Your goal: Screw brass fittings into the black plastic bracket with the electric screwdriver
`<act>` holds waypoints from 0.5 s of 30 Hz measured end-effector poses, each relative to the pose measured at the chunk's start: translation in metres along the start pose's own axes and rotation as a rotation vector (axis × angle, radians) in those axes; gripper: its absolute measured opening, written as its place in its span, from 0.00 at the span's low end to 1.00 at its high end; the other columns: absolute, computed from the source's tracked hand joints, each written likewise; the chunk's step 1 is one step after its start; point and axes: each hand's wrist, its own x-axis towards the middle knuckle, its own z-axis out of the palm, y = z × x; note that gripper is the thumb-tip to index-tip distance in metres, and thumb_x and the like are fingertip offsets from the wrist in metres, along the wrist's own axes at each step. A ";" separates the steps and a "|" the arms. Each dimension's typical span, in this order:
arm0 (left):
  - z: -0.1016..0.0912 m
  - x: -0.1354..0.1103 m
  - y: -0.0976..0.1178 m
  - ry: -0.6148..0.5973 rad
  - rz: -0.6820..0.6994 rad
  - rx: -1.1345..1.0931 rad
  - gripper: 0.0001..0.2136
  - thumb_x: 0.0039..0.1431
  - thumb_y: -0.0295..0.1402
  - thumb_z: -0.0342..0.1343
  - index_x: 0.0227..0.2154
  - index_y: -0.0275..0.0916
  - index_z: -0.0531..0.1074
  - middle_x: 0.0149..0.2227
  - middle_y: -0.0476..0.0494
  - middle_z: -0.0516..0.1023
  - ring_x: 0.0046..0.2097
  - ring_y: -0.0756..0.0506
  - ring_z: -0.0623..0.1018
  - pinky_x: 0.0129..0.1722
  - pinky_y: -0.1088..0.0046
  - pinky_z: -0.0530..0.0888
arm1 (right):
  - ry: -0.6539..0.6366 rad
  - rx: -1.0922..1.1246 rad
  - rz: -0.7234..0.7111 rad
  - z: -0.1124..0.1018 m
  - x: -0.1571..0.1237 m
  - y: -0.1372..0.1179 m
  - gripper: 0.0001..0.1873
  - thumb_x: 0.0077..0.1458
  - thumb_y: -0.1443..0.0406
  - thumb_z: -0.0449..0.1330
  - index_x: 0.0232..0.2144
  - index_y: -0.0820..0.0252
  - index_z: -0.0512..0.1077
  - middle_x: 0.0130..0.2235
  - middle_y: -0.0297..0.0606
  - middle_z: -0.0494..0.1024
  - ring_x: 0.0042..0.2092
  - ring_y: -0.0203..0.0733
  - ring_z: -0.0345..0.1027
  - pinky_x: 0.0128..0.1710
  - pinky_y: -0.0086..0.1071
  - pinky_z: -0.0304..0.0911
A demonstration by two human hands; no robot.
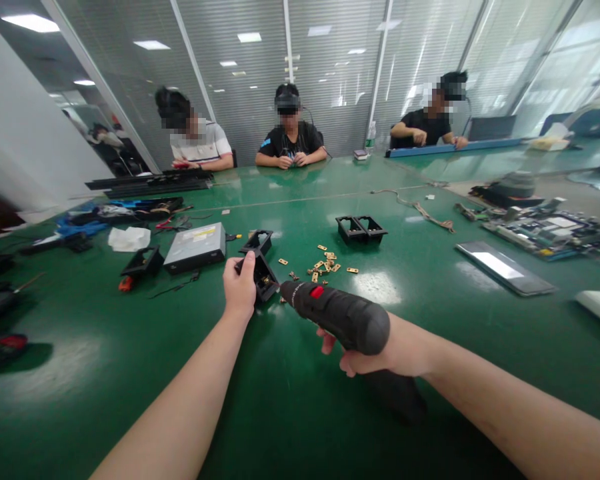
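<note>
My right hand (375, 353) is nearest to me, its grip clamped around the handle of a black electric screwdriver (337, 317) with a red switch on top. The tool's nose points left toward a black plastic bracket (264, 277) that sits on the green counter (105, 373). My left hand (240, 290) has its grip closed on that bracket, thumb up along its near edge, holding it against the counter just ahead of the screwdriver tip; I cannot tell whether the tip touches it.

Just beyond the bracket lies a scatter of small brass plates (325, 265), and a second black bracket (257, 241) stands close behind the first. To the left of it rests a grey optical drive (196, 247), with another black frame (143, 262) and a white cloth (129, 238) further left. A pair of joined black frames (361, 229) sits past the brass plates. Off to the right lie a flat silver panel (503, 267) and a circuit board (550, 230).

At the far edge of the counter three people sit, each with hands on the surface: one in a white shirt (203, 147), one in black (291, 141), and another in black (425, 127) further right.
</note>
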 end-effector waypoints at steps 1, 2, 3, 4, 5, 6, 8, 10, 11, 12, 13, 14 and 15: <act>-0.001 0.001 0.001 0.024 0.018 0.037 0.32 0.64 0.72 0.75 0.37 0.47 0.74 0.34 0.49 0.79 0.38 0.41 0.81 0.41 0.65 0.79 | 0.002 0.010 -0.004 -0.003 0.001 0.004 0.19 0.49 0.64 0.86 0.43 0.57 0.87 0.44 0.42 0.93 0.39 0.46 0.84 0.38 0.38 0.82; -0.002 0.001 0.002 0.046 0.021 0.064 0.31 0.64 0.70 0.75 0.38 0.47 0.74 0.35 0.49 0.80 0.39 0.41 0.81 0.41 0.65 0.79 | 0.012 0.014 -0.007 -0.006 0.003 0.008 0.20 0.49 0.63 0.85 0.44 0.57 0.88 0.44 0.43 0.93 0.39 0.47 0.85 0.38 0.38 0.83; -0.003 0.002 0.003 0.062 0.025 0.080 0.30 0.65 0.69 0.75 0.39 0.47 0.74 0.36 0.48 0.81 0.40 0.40 0.81 0.42 0.65 0.79 | 0.030 0.015 -0.015 -0.009 0.004 0.013 0.20 0.49 0.62 0.85 0.44 0.57 0.88 0.45 0.44 0.93 0.40 0.49 0.86 0.37 0.39 0.84; -0.004 0.003 0.004 0.069 0.029 0.091 0.29 0.66 0.68 0.76 0.40 0.47 0.75 0.37 0.48 0.81 0.41 0.40 0.82 0.43 0.64 0.79 | 0.056 0.018 -0.032 -0.012 0.006 0.018 0.22 0.47 0.61 0.85 0.44 0.56 0.88 0.44 0.43 0.93 0.41 0.50 0.86 0.35 0.38 0.83; -0.005 0.004 0.004 0.065 0.030 0.095 0.29 0.66 0.68 0.76 0.41 0.48 0.74 0.38 0.48 0.82 0.42 0.39 0.82 0.44 0.64 0.80 | 0.082 0.016 -0.051 -0.016 0.007 0.022 0.23 0.47 0.61 0.85 0.47 0.56 0.89 0.45 0.44 0.93 0.41 0.51 0.86 0.34 0.37 0.82; -0.006 0.005 0.003 0.051 0.032 0.096 0.30 0.66 0.68 0.77 0.42 0.48 0.74 0.38 0.48 0.83 0.42 0.38 0.83 0.46 0.63 0.81 | 0.104 0.007 -0.069 -0.019 0.008 0.027 0.25 0.47 0.61 0.86 0.48 0.56 0.89 0.46 0.44 0.93 0.41 0.51 0.86 0.35 0.38 0.82; -0.008 0.005 0.003 -0.010 0.056 0.096 0.32 0.64 0.69 0.78 0.45 0.48 0.74 0.40 0.46 0.85 0.45 0.36 0.87 0.50 0.59 0.85 | 0.172 -0.012 -0.120 -0.026 0.007 0.034 0.29 0.47 0.61 0.87 0.53 0.54 0.90 0.48 0.44 0.94 0.45 0.55 0.88 0.37 0.38 0.82; -0.011 0.004 0.004 -0.110 0.122 0.103 0.34 0.62 0.69 0.80 0.49 0.48 0.76 0.47 0.41 0.90 0.52 0.32 0.91 0.59 0.52 0.87 | 0.239 -0.027 -0.162 -0.032 0.002 0.038 0.34 0.50 0.61 0.87 0.60 0.53 0.89 0.51 0.45 0.94 0.46 0.55 0.88 0.39 0.40 0.83; -0.013 0.003 0.006 -0.174 0.171 0.117 0.34 0.61 0.68 0.81 0.52 0.48 0.77 0.51 0.38 0.92 0.57 0.30 0.93 0.64 0.48 0.87 | 0.269 -0.034 -0.183 -0.035 -0.002 0.039 0.36 0.53 0.60 0.87 0.63 0.52 0.88 0.52 0.46 0.94 0.44 0.54 0.87 0.39 0.42 0.84; -0.015 0.002 0.009 -0.240 0.229 0.142 0.34 0.62 0.68 0.82 0.55 0.48 0.79 0.57 0.34 0.93 0.62 0.27 0.93 0.70 0.44 0.86 | 0.298 -0.040 -0.206 -0.038 -0.007 0.040 0.36 0.56 0.58 0.86 0.66 0.52 0.87 0.52 0.46 0.94 0.41 0.53 0.86 0.39 0.44 0.85; -0.016 0.001 0.013 -0.313 0.291 0.190 0.34 0.63 0.66 0.82 0.58 0.48 0.81 0.62 0.32 0.94 0.66 0.26 0.92 0.73 0.41 0.85 | 0.322 -0.049 -0.229 -0.041 -0.012 0.039 0.36 0.59 0.56 0.85 0.67 0.51 0.86 0.53 0.47 0.94 0.39 0.51 0.85 0.39 0.45 0.86; -0.018 -0.001 0.017 -0.389 0.364 0.251 0.35 0.64 0.65 0.83 0.61 0.48 0.82 0.66 0.31 0.93 0.68 0.24 0.92 0.74 0.40 0.84 | 0.354 -0.062 -0.260 -0.044 -0.018 0.039 0.33 0.63 0.54 0.84 0.67 0.51 0.85 0.53 0.46 0.94 0.36 0.49 0.84 0.38 0.46 0.86; -0.019 -0.002 0.021 -0.452 0.439 0.313 0.35 0.65 0.63 0.84 0.64 0.48 0.84 0.68 0.30 0.93 0.70 0.24 0.91 0.76 0.38 0.84 | 0.374 -0.079 -0.279 -0.047 -0.023 0.038 0.29 0.67 0.54 0.82 0.65 0.51 0.85 0.54 0.47 0.94 0.37 0.48 0.85 0.40 0.47 0.88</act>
